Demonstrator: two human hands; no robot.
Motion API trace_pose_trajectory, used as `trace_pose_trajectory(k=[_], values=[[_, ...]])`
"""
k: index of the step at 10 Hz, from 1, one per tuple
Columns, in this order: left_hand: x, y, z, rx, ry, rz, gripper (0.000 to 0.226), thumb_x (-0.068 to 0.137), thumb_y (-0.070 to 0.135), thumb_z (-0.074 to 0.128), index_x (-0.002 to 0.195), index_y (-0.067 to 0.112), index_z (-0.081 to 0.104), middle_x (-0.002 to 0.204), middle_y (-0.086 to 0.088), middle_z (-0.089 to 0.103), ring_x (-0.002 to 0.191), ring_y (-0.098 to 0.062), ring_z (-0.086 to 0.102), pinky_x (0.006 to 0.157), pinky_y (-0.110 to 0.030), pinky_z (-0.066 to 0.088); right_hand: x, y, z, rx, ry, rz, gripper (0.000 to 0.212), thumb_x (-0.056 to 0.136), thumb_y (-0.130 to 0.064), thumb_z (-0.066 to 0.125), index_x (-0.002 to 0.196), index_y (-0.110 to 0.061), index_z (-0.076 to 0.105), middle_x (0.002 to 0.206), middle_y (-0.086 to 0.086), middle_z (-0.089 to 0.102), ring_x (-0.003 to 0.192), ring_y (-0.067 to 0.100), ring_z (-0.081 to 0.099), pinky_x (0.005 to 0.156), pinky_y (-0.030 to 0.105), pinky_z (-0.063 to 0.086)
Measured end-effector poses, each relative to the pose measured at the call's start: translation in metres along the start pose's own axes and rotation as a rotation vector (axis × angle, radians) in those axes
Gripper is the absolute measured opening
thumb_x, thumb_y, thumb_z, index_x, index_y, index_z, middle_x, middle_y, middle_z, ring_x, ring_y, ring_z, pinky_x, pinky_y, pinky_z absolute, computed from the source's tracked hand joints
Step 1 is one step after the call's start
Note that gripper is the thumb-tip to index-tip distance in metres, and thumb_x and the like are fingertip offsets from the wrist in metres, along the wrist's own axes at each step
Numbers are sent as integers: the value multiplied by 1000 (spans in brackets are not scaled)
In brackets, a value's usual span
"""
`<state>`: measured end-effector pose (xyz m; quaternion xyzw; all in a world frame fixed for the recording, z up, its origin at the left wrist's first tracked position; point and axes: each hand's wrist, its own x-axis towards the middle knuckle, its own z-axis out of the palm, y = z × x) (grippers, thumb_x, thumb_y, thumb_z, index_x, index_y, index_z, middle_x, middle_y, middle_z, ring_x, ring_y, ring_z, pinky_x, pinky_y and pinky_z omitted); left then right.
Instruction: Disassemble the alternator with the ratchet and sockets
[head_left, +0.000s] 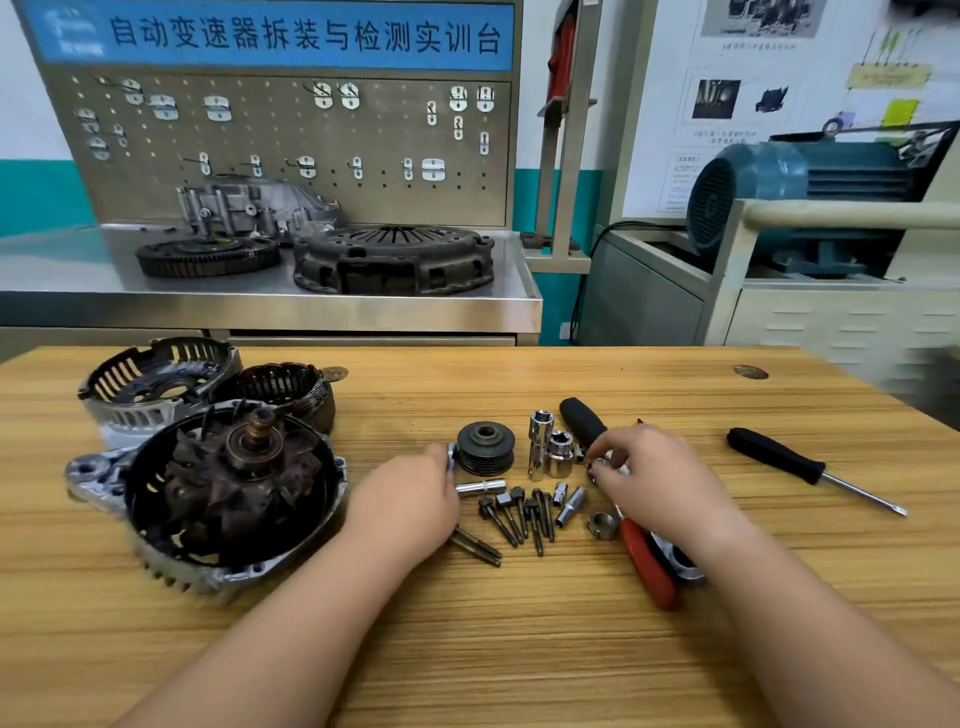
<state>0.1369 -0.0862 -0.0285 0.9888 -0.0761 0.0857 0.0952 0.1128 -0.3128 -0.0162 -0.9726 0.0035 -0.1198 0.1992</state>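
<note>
The alternator lies in pieces on the wooden table: the front housing with the rusty rotor (228, 493), the rear housing (156, 379) and the stator (283, 389) at the left. The black pulley (485, 447) stands mid-table. My left hand (410, 499) pinches a small shiny metal part (451, 456) right beside the pulley. My right hand (654, 467) pinches a small silver piece (598, 463) at the lower end of the ratchet's black handle (582, 421). Two chrome sockets (550, 447) stand between my hands.
Several dark bolts (519, 514), a chrome extension (480, 487), small sockets (569, 504) and a spacer ring (602, 525) lie before the pulley. Red-handled pliers (649, 561) lie under my right wrist. A black screwdriver (800, 465) lies at the right. A steel bench (260, 301) stands behind.
</note>
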Motion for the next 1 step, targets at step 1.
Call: trace_pose_trajectory(k=[1], values=[[-13, 1, -15, -77, 96, 102, 19, 98, 32, 36, 104, 22, 51, 82, 5, 60, 74, -16, 55, 59, -29, 45, -9, -6, -23, 327, 84, 26, 16, 92, -21, 61, 87, -35, 67, 81, -21, 63, 76, -6, 57, 59, 12, 38]])
